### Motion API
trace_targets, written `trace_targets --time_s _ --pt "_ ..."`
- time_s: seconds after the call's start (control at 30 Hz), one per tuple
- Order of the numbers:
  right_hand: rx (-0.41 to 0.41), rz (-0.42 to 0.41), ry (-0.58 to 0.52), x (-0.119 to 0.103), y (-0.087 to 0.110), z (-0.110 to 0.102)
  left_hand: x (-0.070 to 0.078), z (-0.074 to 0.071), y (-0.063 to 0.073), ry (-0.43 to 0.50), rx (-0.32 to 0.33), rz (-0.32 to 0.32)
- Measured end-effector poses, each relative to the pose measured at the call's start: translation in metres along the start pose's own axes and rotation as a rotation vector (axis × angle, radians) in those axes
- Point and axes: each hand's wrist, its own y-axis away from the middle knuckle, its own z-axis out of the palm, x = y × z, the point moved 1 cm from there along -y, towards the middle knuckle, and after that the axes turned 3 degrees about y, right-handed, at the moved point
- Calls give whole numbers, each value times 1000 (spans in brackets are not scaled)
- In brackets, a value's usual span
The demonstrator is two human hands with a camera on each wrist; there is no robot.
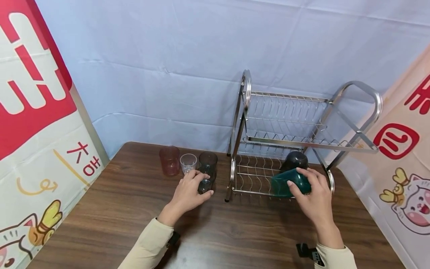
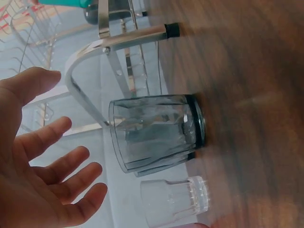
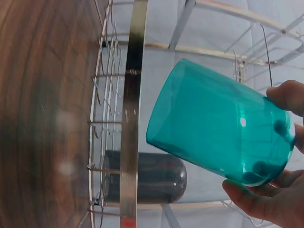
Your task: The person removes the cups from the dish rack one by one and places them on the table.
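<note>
From where I stand, the right hand (image 1: 314, 194) holds the teal cup (image 3: 209, 123) around its base, tilted mouth-down at the front of the rack's (image 1: 246, 93) lower tier, near an upturned dark cup (image 3: 159, 178); contact with the wires cannot be confirmed. The left hand (image 1: 189, 192) has its fingers loosely parted, its grip wide, just beside the front grey glass (image 2: 156, 133) and apart from it. On the wooden table (image 1: 255, 235), a second grey glass (image 1: 208, 160), a clear glass (image 1: 188, 161) and a reddish glass (image 1: 169, 160) stand close by
</note>
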Motion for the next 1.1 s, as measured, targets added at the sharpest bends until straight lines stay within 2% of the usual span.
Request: trace_targets --time_s 0.27,0.53,0.83,1.1 --pt "-14 39 -56 -7 7 6 -6 4 8 114 47 1" --pt "-7 105 -87 -16 17 10 -12 9 18 296 73 19" --pt "4 122 -198 -23 22 14 -14 6 27 309 53 36" --pt "-22 133 -340 -31 27 19 -14 8 31 383 112 116"
